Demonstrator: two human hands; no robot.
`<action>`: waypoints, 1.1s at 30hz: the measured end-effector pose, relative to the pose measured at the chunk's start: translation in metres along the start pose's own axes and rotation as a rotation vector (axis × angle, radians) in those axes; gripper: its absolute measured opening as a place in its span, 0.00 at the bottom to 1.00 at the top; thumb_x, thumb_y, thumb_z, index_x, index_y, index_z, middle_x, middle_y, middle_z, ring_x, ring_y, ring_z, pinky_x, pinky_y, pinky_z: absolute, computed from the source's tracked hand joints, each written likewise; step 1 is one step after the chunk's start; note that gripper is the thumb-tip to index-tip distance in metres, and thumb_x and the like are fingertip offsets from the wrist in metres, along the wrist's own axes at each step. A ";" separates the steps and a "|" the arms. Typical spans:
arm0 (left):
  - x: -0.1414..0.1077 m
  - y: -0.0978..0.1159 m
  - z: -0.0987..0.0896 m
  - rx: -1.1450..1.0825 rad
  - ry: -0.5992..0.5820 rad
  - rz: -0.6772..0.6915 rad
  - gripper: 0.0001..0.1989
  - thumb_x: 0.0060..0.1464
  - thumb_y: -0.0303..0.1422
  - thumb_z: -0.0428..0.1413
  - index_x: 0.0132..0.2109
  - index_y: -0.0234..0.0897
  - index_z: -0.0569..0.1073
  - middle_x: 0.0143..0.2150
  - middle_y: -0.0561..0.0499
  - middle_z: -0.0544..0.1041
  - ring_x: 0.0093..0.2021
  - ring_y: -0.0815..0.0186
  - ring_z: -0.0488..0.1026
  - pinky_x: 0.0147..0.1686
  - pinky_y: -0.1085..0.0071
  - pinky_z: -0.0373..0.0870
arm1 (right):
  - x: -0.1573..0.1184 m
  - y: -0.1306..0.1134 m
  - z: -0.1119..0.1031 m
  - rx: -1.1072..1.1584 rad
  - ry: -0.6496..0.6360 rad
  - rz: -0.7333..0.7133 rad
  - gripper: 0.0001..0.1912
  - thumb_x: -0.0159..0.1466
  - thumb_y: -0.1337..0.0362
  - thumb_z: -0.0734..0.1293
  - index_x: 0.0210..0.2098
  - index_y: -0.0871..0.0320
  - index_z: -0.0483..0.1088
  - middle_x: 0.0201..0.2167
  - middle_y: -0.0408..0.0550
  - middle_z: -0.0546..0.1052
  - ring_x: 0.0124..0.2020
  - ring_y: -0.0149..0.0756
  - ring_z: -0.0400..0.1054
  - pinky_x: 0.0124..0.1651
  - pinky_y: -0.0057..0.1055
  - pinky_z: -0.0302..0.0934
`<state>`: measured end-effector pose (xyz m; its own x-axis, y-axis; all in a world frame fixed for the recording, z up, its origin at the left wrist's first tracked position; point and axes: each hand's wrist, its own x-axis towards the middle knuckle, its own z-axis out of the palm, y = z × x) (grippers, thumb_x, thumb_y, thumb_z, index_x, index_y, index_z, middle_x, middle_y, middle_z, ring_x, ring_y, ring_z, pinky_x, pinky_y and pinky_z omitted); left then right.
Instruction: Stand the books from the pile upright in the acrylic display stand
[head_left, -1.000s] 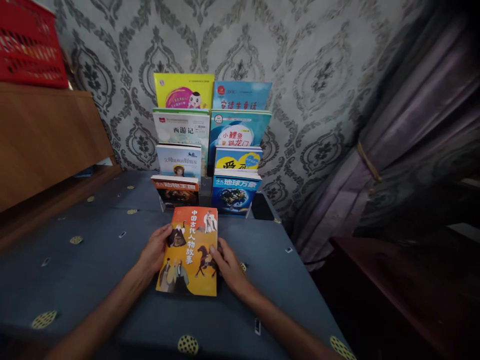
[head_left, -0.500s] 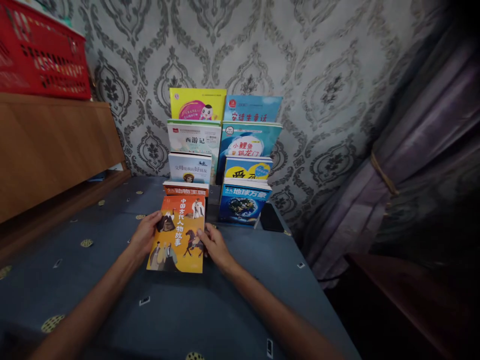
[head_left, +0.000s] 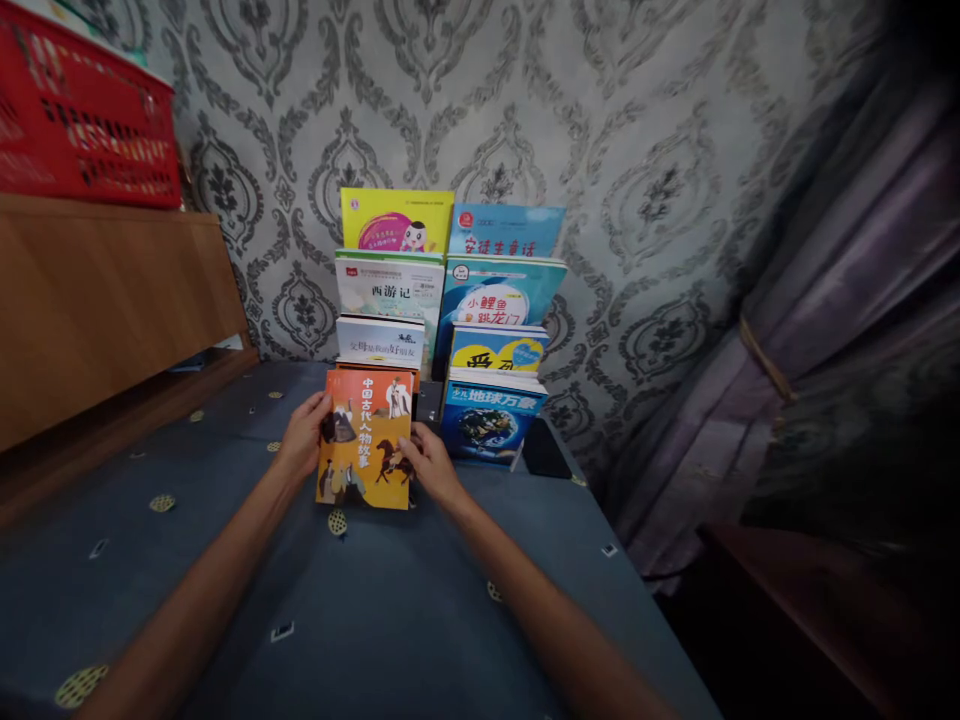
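Between my two hands is an orange and yellow book (head_left: pixel 365 440), its cover showing figures and a horse. My left hand (head_left: pixel 306 432) grips its left edge, fingers partly hidden behind it. On its right edge, my right hand (head_left: pixel 431 463) presses a thumb to the cover. The book stands nearly upright in front of the left column of books, hiding most of an orange one there. Behind it rise a pale blue book (head_left: pixel 380 340), a white book (head_left: pixel 390 285) and a yellow book (head_left: pixel 397 215). To the right stands a blue book with a globe (head_left: pixel 486 425).
Behind the globe book, the right column holds a yellow and blue book (head_left: pixel 495 350), a teal book (head_left: pixel 506 290) and a blue book (head_left: pixel 510 228). A dark flat object (head_left: pixel 546 450) lies beside them. A red basket (head_left: pixel 90 120) sits on a wooden cabinet (head_left: pixel 112 310); a curtain (head_left: pixel 697 380) hangs right.
Both hands have moved the orange and yellow book up and away from me, nearer the left column. It stands more upright and now covers most of the orange book behind.
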<state>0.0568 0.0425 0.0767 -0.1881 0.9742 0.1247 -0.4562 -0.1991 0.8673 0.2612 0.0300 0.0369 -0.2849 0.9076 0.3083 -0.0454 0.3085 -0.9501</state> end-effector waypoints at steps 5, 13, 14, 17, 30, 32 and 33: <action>0.021 0.003 0.007 -0.014 -0.037 0.139 0.21 0.39 0.44 0.71 0.37 0.36 0.76 0.31 0.55 0.80 0.29 0.70 0.76 0.32 0.75 0.74 | 0.021 -0.007 -0.008 -0.077 0.017 -0.109 0.14 0.65 0.54 0.63 0.46 0.55 0.66 0.40 0.48 0.79 0.40 0.40 0.76 0.42 0.35 0.70; 0.045 0.010 0.030 -0.021 -0.031 0.458 0.19 0.49 0.47 0.66 0.41 0.39 0.78 0.38 0.52 0.82 0.37 0.67 0.78 0.39 0.73 0.75 | 0.043 -0.036 -0.020 -0.352 0.058 -0.288 0.14 0.69 0.58 0.59 0.51 0.54 0.63 0.43 0.49 0.78 0.41 0.40 0.75 0.45 0.36 0.69; 0.046 0.011 0.033 -0.016 -0.030 0.509 0.18 0.50 0.47 0.65 0.42 0.40 0.78 0.40 0.52 0.82 0.38 0.67 0.78 0.41 0.73 0.75 | 0.044 -0.038 -0.021 -0.378 0.066 -0.313 0.14 0.69 0.58 0.58 0.51 0.54 0.63 0.42 0.49 0.78 0.40 0.40 0.75 0.45 0.36 0.69; 0.047 0.014 0.040 -0.008 -0.024 0.605 0.17 0.53 0.48 0.64 0.43 0.41 0.78 0.42 0.52 0.82 0.41 0.67 0.78 0.44 0.73 0.74 | 0.045 -0.042 -0.022 -0.429 0.101 -0.387 0.14 0.69 0.58 0.58 0.51 0.56 0.64 0.42 0.51 0.77 0.40 0.41 0.74 0.45 0.37 0.68; 0.057 0.015 0.037 0.030 -0.031 0.691 0.19 0.53 0.51 0.62 0.42 0.41 0.78 0.42 0.50 0.81 0.44 0.63 0.78 0.49 0.67 0.74 | 0.051 -0.036 -0.026 -0.573 0.149 -0.510 0.11 0.71 0.58 0.58 0.49 0.55 0.66 0.44 0.51 0.75 0.45 0.42 0.70 0.50 0.41 0.67; 0.058 0.013 0.035 0.037 -0.022 0.692 0.19 0.52 0.51 0.63 0.41 0.41 0.78 0.41 0.50 0.80 0.43 0.63 0.77 0.48 0.67 0.74 | 0.051 -0.035 -0.026 -0.609 0.154 -0.528 0.10 0.71 0.59 0.58 0.48 0.54 0.66 0.43 0.52 0.73 0.46 0.42 0.69 0.50 0.42 0.66; 0.058 0.013 0.034 0.037 -0.019 0.694 0.19 0.52 0.51 0.63 0.40 0.40 0.78 0.40 0.50 0.80 0.43 0.64 0.77 0.47 0.67 0.74 | 0.051 -0.034 -0.026 -0.625 0.153 -0.536 0.10 0.71 0.59 0.58 0.47 0.54 0.66 0.43 0.52 0.73 0.46 0.43 0.68 0.50 0.42 0.67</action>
<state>0.0695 0.1002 0.1114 -0.4101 0.6246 0.6646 -0.2056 -0.7732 0.5999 0.2729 0.0736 0.0862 -0.2409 0.6081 0.7565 0.4149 0.7691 -0.4861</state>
